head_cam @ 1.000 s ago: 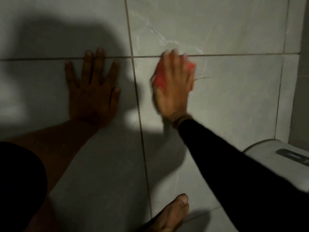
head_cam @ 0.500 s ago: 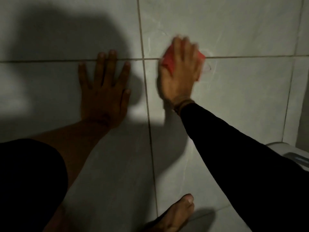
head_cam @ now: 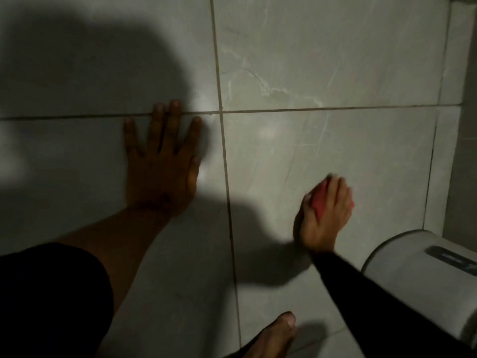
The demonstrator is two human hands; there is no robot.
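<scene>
Head: left hand point(head_cam: 161, 166) flat; right hand point(head_cam: 324, 220) grips sponge point(head_cam: 320, 201).

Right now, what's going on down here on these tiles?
A person seems to be scrubbing the tiles. The right hand grips a red sponge and presses it down near a white bin. The left hand lies flat with its fingers spread. A bare foot shows at the bottom.

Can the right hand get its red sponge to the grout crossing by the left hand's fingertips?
Probably yes. Only bare tile lies between the right hand, which grips the red sponge, and the grout crossing; the left hand rests flat just left of it.
</scene>
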